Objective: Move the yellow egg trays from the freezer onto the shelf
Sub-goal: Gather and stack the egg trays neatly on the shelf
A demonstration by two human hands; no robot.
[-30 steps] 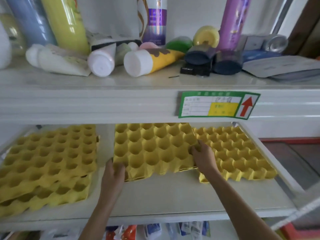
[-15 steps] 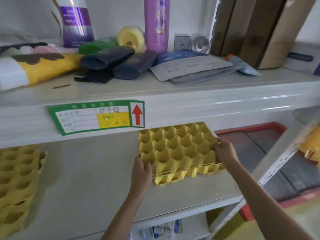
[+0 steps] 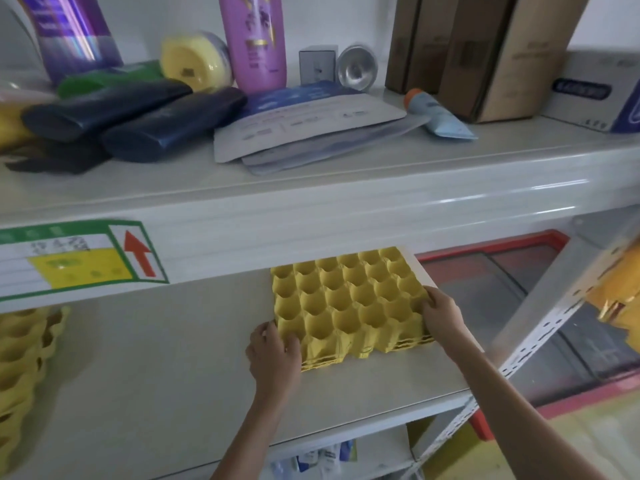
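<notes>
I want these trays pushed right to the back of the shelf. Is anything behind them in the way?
Nothing visible blocks them. The egg trays lie flat on the shelf, with the left hand and right hand gripping their sides. Their far edge runs under the shelf above, so the space behind is hidden.

Bare forearms; hands (image 3: 353, 336) ungloved, no sleeves.

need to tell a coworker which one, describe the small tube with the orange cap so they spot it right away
Look on the upper shelf, right of the tall purple bottle. The tube lies flat before the brown cartons. It alone is pale blue with an orange cap; the other tubes are dark navy.
</notes>
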